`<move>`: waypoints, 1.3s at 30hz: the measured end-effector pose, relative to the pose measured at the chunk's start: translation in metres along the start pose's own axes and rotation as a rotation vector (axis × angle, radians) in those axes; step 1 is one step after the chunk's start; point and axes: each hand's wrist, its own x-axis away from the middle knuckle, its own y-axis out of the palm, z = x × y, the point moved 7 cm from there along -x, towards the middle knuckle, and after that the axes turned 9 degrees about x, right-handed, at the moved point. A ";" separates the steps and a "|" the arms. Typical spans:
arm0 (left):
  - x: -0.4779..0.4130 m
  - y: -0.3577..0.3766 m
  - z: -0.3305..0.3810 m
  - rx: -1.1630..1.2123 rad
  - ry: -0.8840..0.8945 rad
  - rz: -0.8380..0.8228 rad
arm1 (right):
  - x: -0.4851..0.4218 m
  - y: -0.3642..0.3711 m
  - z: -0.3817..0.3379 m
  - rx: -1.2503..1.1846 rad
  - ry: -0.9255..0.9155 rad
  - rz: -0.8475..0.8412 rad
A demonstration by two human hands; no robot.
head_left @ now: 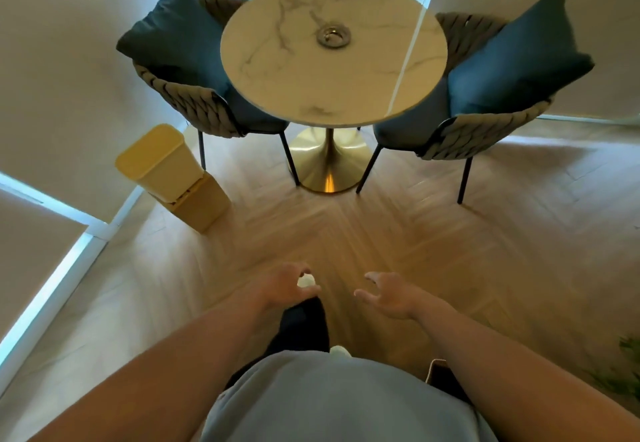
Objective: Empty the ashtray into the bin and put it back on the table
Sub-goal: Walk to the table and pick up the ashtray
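A round metal ashtray (333, 36) sits on the round marble table (277, 71), a little right of its middle and toward the far side. A yellow bin (166, 164) with its lid down stands on the floor at the left, beside the left chair. My left hand (287, 287) and my right hand (388, 294) hover low in front of me over the floor, well short of the table. Both have fingers spread and curled, and neither holds anything. A white shoe tip shows through the left hand's fingers.
Two woven chairs with dark blue cushions, the left chair (194, 95) and the right chair (485, 119), flank the table. The gold pedestal base (325, 164) stands on a herringbone wood floor. Walls close in at the left. A green plant (623, 372) is at the lower right.
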 end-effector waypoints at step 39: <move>-0.444 -0.424 0.138 0.049 -0.006 0.057 | -0.394 -0.529 0.003 0.144 -0.073 0.120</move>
